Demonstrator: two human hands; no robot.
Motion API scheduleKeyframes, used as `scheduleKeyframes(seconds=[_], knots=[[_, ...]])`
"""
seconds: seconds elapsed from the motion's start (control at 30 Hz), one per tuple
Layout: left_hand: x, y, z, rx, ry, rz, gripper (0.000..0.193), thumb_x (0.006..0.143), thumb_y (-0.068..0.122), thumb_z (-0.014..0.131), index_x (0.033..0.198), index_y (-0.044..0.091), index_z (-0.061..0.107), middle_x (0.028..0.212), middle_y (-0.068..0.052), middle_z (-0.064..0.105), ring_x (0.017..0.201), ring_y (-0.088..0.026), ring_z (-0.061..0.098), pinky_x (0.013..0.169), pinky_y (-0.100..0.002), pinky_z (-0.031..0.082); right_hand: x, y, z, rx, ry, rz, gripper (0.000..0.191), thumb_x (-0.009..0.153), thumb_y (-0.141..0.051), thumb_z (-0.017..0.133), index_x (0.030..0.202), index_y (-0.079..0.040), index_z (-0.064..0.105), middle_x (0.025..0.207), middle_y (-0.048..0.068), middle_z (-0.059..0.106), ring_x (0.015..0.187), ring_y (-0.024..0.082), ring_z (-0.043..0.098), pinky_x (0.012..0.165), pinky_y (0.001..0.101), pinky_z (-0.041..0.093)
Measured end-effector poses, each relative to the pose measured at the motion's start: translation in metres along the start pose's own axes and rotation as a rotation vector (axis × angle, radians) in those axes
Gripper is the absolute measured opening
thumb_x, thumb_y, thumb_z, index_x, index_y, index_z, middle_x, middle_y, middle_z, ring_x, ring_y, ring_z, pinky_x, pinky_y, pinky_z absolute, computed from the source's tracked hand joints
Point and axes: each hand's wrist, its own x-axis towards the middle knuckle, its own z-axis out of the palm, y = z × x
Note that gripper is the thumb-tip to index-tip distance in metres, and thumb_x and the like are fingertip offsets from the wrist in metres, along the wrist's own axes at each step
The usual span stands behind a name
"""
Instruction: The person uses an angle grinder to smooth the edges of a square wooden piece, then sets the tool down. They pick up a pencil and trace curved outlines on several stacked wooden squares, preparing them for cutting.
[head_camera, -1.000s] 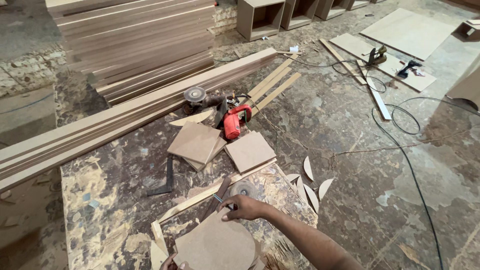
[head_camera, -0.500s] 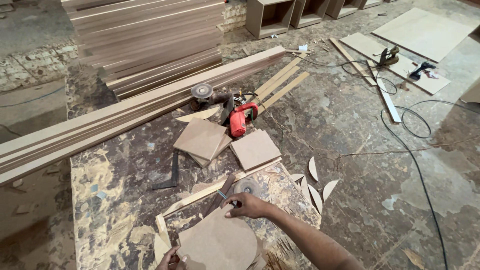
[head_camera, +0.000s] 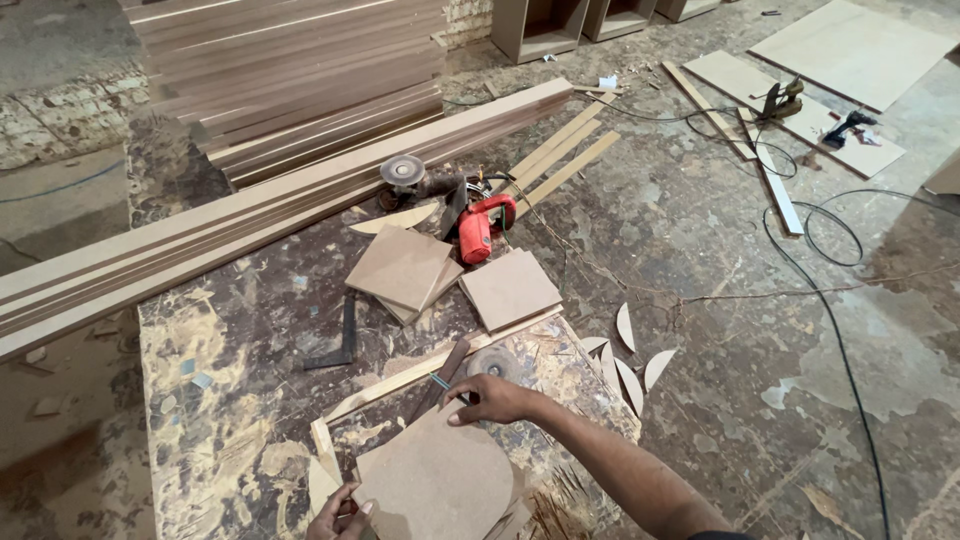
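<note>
Your hands are both down at the bottom of the shot, working the same piece. Your right hand (head_camera: 492, 398) is curled around a thin blue pencil (head_camera: 440, 381), pinched between thumb and fingers with the tip poking out up-left, and your knuckles sit right at the top edge of the rounded board (head_camera: 435, 482). Your left hand (head_camera: 338, 513) is at the very bottom edge of the frame, fingers bent and pressed on the board's lower-left corner, though it's partly cut off, so I can't tell if it's gripping the edge or just resting on it.

That board is a flat brown piece with 1 curved side facing right, lying on the scuffed, paint-blotched table (head_camera: 230, 400), so it's basically between your 2 hands. A dark wooden stick (head_camera: 437, 383) runs diagonally just under your right hand, crossing a long pale strip (head_camera: 440, 362).

Further up the table there are 2 stacked square panels (head_camera: 400, 268) and another square panel (head_camera: 510, 288) just beside them, with a red power tool (head_camera: 478, 226) right behind. A black try square (head_camera: 340, 340) lies to the left of those. Several curved offcuts (head_camera: 632, 360) sit off the table's right side on the floor.
</note>
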Motion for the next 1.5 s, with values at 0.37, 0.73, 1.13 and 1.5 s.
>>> scheduleKeyframes(seconds=[0.37,0.73,1.13,1.5], knots=[[-0.001,-0.005,0.004,-0.050,0.039,0.047,0.068,0.079,0.019,0.084,0.142,0.006,0.062,0.097,-0.018,0.072,0.086,-0.023,0.076,0.083,-0.037,0.060,0.003,0.007,0.002,0.025,0.020,-0.006,0.046,0.085,-0.047,0.080,0.119,-0.015,0.075,0.089,0.000,0.064,0.075,0.015,0.058,0.064,0.0359,0.043],[-0.124,-0.022,0.085,-0.344,0.378,0.351,0.053,0.094,0.026,0.066,0.139,0.000,0.057,0.123,-0.018,0.070,0.107,-0.025,0.067,0.093,-0.035,0.052,0.018,0.026,0.018,0.116,0.068,-0.032,0.031,0.087,-0.021,0.082,0.117,-0.012,0.077,0.079,0.004,0.061,0.068,0.010,0.052,0.060,0.0308,0.045],[-0.140,-0.015,0.084,-0.027,0.542,0.405,0.057,0.103,0.035,0.057,0.147,-0.001,0.053,0.157,-0.022,0.049,0.147,-0.039,0.044,0.123,-0.048,0.032,0.014,0.010,0.037,0.042,0.151,0.172,0.036,0.089,-0.021,0.078,0.123,-0.009,0.074,0.079,0.001,0.066,0.064,0.011,0.054,0.055,0.0277,0.045],[-0.144,-0.034,0.087,-0.038,0.499,0.439,0.062,0.105,0.038,0.057,0.154,0.001,0.045,0.162,-0.025,0.040,0.153,-0.043,0.035,0.125,-0.052,0.028,0.014,0.032,0.041,0.255,0.132,0.057,0.032,0.097,-0.009,0.074,0.127,0.000,0.070,0.091,-0.001,0.066,0.077,0.005,0.056,0.068,0.0200,0.046]])
